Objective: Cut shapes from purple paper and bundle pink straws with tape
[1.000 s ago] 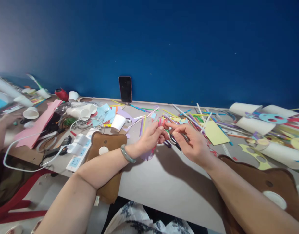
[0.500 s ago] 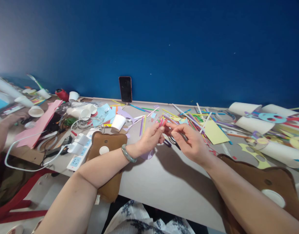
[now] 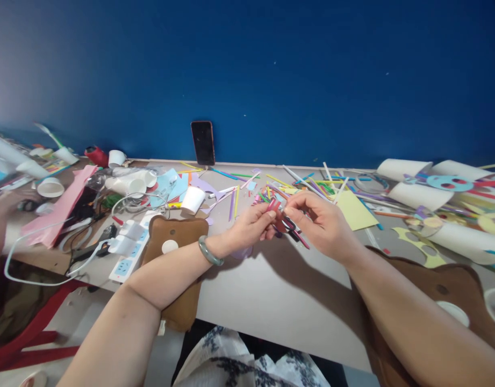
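Observation:
My left hand (image 3: 255, 221), with a green bangle (image 3: 210, 251) on its wrist, is closed on a small pink-red strip-like piece (image 3: 273, 205) between thumb and fingers. Close on its right, my right hand (image 3: 320, 219) is closed in a pinch, thumb against forefinger. What lies in that pinch is too small to make out. Below and between the hands a dark handle-like thing and a dark pink stick (image 3: 302, 239) show, partly covered by the fingers. Behind them lies a heap of coloured sticks (image 3: 311, 185).
A phone (image 3: 203, 142) leans against the blue wall. A white paper cup (image 3: 193, 200), a power strip (image 3: 128, 258) and a brown pad (image 3: 177, 279) lie left. Yellow paper (image 3: 356, 210), white paper rolls (image 3: 416, 196) and another brown pad (image 3: 432, 285) lie right. Another person's arm (image 3: 5, 220) reaches in at far left.
My right hand has shifted slightly right and its fingers have drawn together into a tighter pinch. The pink-red piece and the dark pink stick show more plainly. The view has tilted a little.

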`<state>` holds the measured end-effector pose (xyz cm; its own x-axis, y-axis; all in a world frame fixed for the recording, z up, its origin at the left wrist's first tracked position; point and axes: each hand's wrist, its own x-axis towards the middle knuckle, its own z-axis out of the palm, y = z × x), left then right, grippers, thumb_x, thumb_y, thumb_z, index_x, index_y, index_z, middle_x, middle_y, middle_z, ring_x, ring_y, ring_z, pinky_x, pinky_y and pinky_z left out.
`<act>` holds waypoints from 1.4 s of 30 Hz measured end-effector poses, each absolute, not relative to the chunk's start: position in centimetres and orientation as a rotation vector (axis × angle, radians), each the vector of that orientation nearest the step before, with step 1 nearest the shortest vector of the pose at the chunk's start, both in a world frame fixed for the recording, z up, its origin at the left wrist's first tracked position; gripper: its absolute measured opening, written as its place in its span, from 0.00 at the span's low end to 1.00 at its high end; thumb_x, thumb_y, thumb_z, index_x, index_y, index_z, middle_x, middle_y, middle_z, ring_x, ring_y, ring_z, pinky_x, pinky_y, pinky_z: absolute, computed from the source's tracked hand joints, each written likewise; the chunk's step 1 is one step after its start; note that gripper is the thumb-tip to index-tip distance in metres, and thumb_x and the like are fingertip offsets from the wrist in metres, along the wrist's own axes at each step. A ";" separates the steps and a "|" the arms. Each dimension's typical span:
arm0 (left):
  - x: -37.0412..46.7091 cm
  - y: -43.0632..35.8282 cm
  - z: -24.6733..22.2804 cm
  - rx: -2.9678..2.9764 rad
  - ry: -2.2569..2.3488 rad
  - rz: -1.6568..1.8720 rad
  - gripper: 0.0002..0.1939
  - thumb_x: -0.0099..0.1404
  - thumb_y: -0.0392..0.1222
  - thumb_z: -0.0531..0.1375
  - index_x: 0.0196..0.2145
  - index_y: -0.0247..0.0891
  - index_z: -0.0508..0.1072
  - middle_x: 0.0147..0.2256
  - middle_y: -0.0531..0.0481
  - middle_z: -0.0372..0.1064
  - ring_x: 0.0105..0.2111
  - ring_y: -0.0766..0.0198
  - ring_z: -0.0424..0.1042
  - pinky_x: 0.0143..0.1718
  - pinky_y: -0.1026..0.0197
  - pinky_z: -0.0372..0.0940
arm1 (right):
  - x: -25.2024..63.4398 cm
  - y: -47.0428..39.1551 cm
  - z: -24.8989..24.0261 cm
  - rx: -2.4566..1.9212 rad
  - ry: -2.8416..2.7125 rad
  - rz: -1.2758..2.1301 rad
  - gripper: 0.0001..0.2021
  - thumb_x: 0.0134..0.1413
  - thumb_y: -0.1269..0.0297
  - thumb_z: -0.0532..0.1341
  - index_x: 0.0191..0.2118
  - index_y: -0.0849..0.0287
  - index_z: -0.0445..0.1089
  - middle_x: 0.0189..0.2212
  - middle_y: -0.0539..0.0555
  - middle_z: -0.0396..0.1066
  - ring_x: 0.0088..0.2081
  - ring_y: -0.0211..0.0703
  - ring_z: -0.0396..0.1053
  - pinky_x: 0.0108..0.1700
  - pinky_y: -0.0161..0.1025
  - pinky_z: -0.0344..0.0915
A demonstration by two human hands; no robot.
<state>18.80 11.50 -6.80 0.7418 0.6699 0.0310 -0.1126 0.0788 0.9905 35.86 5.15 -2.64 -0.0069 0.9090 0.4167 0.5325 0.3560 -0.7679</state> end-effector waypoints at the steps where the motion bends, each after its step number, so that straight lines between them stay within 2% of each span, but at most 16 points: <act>1: 18.8 11.5 -6.8 1.392 0.492 0.619 0.22 0.67 0.60 0.56 0.37 0.35 0.65 0.28 0.51 0.70 0.21 0.74 0.65 0.19 0.69 0.55 | 35.9 5.2 -2.6 -1.306 -1.667 0.518 0.11 0.63 0.56 0.60 0.30 0.54 0.68 0.30 0.53 0.70 0.33 0.46 0.68 0.36 0.42 0.65; 12: 18.7 11.4 -7.1 1.444 0.508 0.602 0.19 0.70 0.57 0.53 0.37 0.36 0.65 0.26 0.52 0.70 0.21 0.74 0.64 0.21 0.68 0.55 | 36.3 5.3 -3.1 -1.354 -1.615 0.615 0.08 0.57 0.57 0.64 0.32 0.54 0.69 0.30 0.52 0.72 0.32 0.44 0.69 0.34 0.41 0.67; 19: 18.8 11.5 -6.9 1.403 0.543 0.603 0.18 0.71 0.55 0.53 0.37 0.35 0.65 0.27 0.51 0.70 0.21 0.74 0.64 0.21 0.69 0.55 | 36.3 5.4 -3.0 -1.305 -1.535 0.697 0.10 0.53 0.56 0.67 0.31 0.55 0.70 0.31 0.53 0.73 0.35 0.44 0.71 0.36 0.40 0.70; 24: 18.8 11.5 -6.5 1.442 0.596 0.587 0.14 0.72 0.50 0.51 0.37 0.35 0.65 0.27 0.52 0.69 0.20 0.73 0.64 0.21 0.69 0.55 | 36.3 5.3 -2.8 -1.306 -1.543 0.720 0.11 0.55 0.54 0.66 0.31 0.54 0.70 0.30 0.52 0.71 0.32 0.44 0.68 0.34 0.41 0.67; 28: 18.7 11.6 -6.5 1.556 0.596 0.597 0.13 0.72 0.48 0.52 0.34 0.36 0.65 0.25 0.54 0.68 0.20 0.74 0.63 0.23 0.68 0.58 | 36.3 5.2 -2.6 -1.308 -1.629 0.638 0.10 0.57 0.55 0.65 0.31 0.54 0.69 0.31 0.53 0.71 0.33 0.45 0.68 0.36 0.42 0.66; 33: 18.5 11.5 -6.1 1.526 0.587 0.670 0.15 0.72 0.50 0.52 0.36 0.35 0.66 0.25 0.53 0.67 0.20 0.74 0.61 0.24 0.67 0.57 | 36.1 5.2 -2.7 -1.326 -1.703 0.499 0.08 0.57 0.59 0.64 0.30 0.54 0.70 0.31 0.53 0.72 0.34 0.46 0.69 0.37 0.43 0.67; 39: 17.9 11.5 -5.0 1.421 0.465 0.788 0.20 0.68 0.59 0.55 0.38 0.36 0.67 0.18 0.60 0.53 0.18 0.72 0.55 0.22 0.66 0.53 | 36.2 5.4 -2.8 -1.429 -1.661 0.553 0.08 0.55 0.59 0.65 0.28 0.55 0.69 0.25 0.51 0.72 0.28 0.42 0.69 0.32 0.39 0.68; 42: 17.8 11.6 -4.9 1.395 0.450 0.755 0.21 0.67 0.60 0.57 0.38 0.35 0.70 0.18 0.59 0.53 0.18 0.73 0.54 0.21 0.66 0.51 | 36.3 5.5 -2.9 -1.447 -1.630 0.604 0.09 0.54 0.58 0.65 0.28 0.55 0.69 0.24 0.51 0.71 0.27 0.42 0.69 0.31 0.39 0.68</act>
